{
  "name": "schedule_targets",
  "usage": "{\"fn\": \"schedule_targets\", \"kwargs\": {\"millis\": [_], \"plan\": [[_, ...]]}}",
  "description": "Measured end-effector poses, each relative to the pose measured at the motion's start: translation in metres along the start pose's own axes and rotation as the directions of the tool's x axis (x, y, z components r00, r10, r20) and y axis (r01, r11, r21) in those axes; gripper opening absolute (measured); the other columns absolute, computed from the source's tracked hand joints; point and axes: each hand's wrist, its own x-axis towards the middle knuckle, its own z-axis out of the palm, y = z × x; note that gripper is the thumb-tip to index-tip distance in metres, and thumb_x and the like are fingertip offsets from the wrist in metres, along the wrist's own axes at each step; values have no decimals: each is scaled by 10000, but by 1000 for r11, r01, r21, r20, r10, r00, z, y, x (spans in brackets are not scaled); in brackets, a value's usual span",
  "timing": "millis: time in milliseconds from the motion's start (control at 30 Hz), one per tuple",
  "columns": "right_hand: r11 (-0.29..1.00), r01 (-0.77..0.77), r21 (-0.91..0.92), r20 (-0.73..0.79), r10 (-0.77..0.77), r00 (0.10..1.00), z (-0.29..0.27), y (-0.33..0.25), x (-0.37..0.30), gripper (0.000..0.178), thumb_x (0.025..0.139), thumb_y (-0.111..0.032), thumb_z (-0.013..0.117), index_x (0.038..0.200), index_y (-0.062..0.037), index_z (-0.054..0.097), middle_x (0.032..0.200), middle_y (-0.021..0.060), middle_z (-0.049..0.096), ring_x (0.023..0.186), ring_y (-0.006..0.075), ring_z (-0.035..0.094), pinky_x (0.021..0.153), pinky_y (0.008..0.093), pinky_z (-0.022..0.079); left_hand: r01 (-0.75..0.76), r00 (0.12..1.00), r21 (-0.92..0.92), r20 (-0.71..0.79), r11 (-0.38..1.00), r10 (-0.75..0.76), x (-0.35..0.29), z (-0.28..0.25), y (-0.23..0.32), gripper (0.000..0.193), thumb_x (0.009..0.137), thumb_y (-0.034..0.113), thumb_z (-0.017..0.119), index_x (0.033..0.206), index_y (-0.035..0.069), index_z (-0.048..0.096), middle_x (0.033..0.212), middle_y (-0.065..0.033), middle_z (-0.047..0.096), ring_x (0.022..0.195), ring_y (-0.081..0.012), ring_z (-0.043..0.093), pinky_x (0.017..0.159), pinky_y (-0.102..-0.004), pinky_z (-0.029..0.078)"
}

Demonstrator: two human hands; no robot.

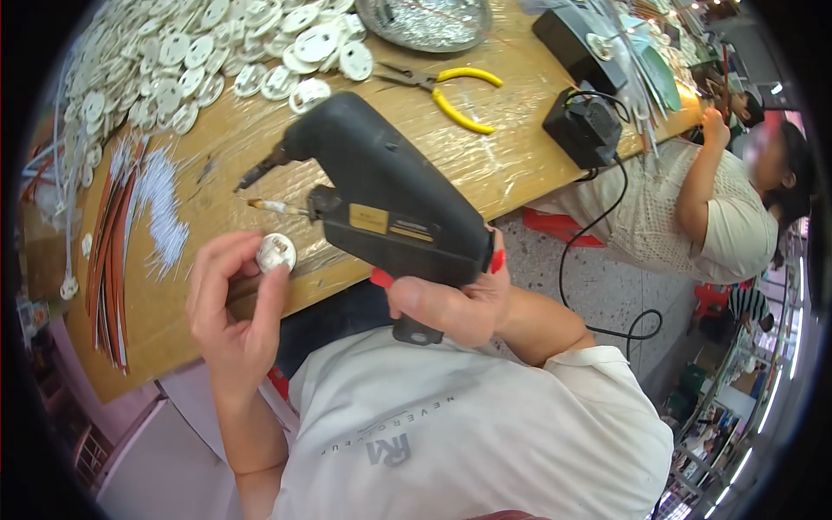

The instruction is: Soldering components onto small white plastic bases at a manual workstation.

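My right hand [455, 303] is wrapped round the grip of a black soldering gun [381, 173] with red trigger parts. Its tip [276, 206] points left, above the table and near my left hand. Between the thumb and fingers of my left hand [232, 303] is a small round white plastic piece [276, 252], its recessed face turned up. The tip and the piece look a little apart. Beyond them, a big heap of similar white discs [199, 52] covers the far left of the table.
Yellow-handled pliers [451, 91] lie past the gun, near a metal dish [425, 22]. Brown and grey wires [117, 260] and short white wires [165, 212] lie at left. A black adapter [582, 128] with a trailing cord [563, 260] stands right. Another person [685, 199] sits at right.
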Motion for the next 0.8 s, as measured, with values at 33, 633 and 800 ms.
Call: {"fn": "schedule_targets", "kwargs": {"millis": [33,633,800], "plan": [[1000,31,-4,-5,-31,1000,0,-1,3,123,904,-16,676,1020,23,667,840,30,662,719,79,582,625,262,473,-11,1000,-10,4,1000,11,-1,0,1,266,826,-42,771,1075,-38,676,1091,-130,677,846,-160,596,762,-262,499],[921,374,-112,162,-354,921,6,0,24,249,851,-87,690,1043,61,637,1051,192,641,920,237,644,778,342,507,-61,931,-476,290,877,222,-27,49,33,386,827,19,766,1171,-65,612,1031,-134,690,912,-222,683,785,-316,546],[694,394,-603,157,-380,911,-5,-34,-2,231,854,-147,691,899,75,647,791,98,656,615,211,632,522,321,487,208,943,-590,332,780,0,-36,44,35,391,898,0,718,1238,-75,540,1056,-123,688,952,-156,663,853,-273,532]]}}
